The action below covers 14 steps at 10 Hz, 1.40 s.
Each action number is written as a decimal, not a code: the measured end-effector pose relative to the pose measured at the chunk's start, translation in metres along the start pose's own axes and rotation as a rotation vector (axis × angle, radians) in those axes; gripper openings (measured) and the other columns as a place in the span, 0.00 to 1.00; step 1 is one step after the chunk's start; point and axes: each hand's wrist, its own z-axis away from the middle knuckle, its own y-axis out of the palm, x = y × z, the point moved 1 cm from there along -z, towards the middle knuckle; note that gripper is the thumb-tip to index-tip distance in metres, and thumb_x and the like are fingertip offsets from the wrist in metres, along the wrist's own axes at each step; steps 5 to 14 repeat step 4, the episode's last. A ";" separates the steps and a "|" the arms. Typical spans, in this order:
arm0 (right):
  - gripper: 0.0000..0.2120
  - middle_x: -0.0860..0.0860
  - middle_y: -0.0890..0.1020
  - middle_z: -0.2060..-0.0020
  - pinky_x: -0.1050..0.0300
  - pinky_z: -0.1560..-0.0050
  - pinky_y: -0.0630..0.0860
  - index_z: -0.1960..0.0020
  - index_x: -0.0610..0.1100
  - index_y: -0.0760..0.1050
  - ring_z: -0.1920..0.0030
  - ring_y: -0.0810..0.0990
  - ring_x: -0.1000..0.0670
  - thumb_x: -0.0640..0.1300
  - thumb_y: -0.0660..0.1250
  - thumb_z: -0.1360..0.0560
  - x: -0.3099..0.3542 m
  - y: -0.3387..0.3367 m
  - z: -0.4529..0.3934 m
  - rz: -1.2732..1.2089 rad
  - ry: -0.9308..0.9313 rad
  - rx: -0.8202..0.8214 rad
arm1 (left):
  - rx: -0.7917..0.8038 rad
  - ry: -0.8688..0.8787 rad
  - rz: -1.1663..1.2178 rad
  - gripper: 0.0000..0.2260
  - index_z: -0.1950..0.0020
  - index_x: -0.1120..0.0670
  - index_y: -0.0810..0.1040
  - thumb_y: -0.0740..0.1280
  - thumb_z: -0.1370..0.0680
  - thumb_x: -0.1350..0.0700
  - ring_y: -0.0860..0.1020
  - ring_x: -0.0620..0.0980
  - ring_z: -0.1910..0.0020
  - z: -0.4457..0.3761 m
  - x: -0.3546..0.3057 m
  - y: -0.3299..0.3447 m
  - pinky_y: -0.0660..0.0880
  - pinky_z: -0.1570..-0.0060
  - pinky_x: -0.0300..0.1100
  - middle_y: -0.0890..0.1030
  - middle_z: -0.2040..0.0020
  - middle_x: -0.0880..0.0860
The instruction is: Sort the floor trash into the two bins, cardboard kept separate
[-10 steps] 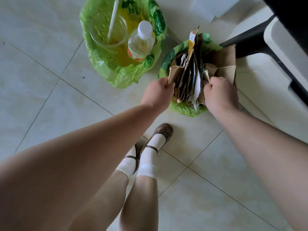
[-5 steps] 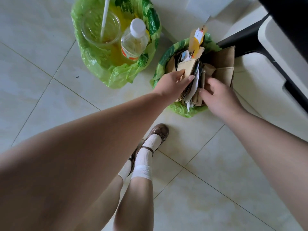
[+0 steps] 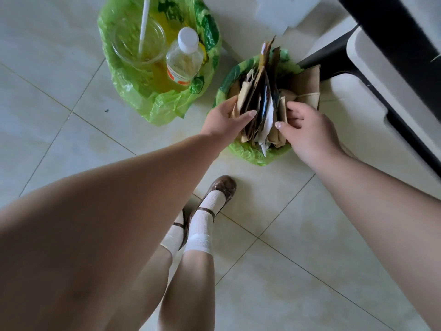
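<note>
Two bins lined with green bags stand on the tiled floor. The left bin (image 3: 152, 101) holds a clear plastic cup with a white straw (image 3: 139, 41) and a plastic bottle with a white cap (image 3: 183, 60). The right bin (image 3: 250, 154) is packed with upright flattened cardboard pieces (image 3: 257, 99) and a brown paper bag (image 3: 307, 87). My left hand (image 3: 226, 120) grips the left side of the cardboard stack, thumb across its edge. My right hand (image 3: 307, 130) presses against the stack's right side, fingers curled on it.
A black chair leg (image 3: 327, 60) and a white and black chair base (image 3: 391, 96) stand right behind the right bin. White sheets (image 3: 281, 13) lie on the floor at the top. My feet in brown shoes (image 3: 214, 199) stand just below the bins.
The cardboard stack has been squeezed together and sits lower in the right bin. My left hand shifted from flat against the stack to gripping it; my right hand closed in on the other side.
</note>
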 end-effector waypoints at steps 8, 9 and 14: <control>0.25 0.48 0.75 0.35 0.55 0.34 0.70 0.30 0.46 0.68 0.36 0.75 0.51 0.43 0.69 0.26 0.002 -0.009 0.021 -0.059 -0.045 -0.021 | -0.157 -0.010 -0.022 0.35 0.24 0.49 0.59 0.71 0.27 0.48 0.67 0.48 0.29 0.010 -0.002 -0.013 0.65 0.30 0.46 0.67 0.27 0.50; 0.25 0.48 0.75 0.35 0.55 0.34 0.70 0.30 0.46 0.68 0.36 0.75 0.51 0.43 0.69 0.26 0.002 -0.009 0.021 -0.059 -0.045 -0.021 | -0.157 -0.010 -0.022 0.35 0.24 0.49 0.59 0.71 0.27 0.48 0.67 0.48 0.29 0.010 -0.002 -0.013 0.65 0.30 0.46 0.67 0.27 0.50; 0.25 0.48 0.75 0.35 0.55 0.34 0.70 0.30 0.46 0.68 0.36 0.75 0.51 0.43 0.69 0.26 0.002 -0.009 0.021 -0.059 -0.045 -0.021 | -0.157 -0.010 -0.022 0.35 0.24 0.49 0.59 0.71 0.27 0.48 0.67 0.48 0.29 0.010 -0.002 -0.013 0.65 0.30 0.46 0.67 0.27 0.50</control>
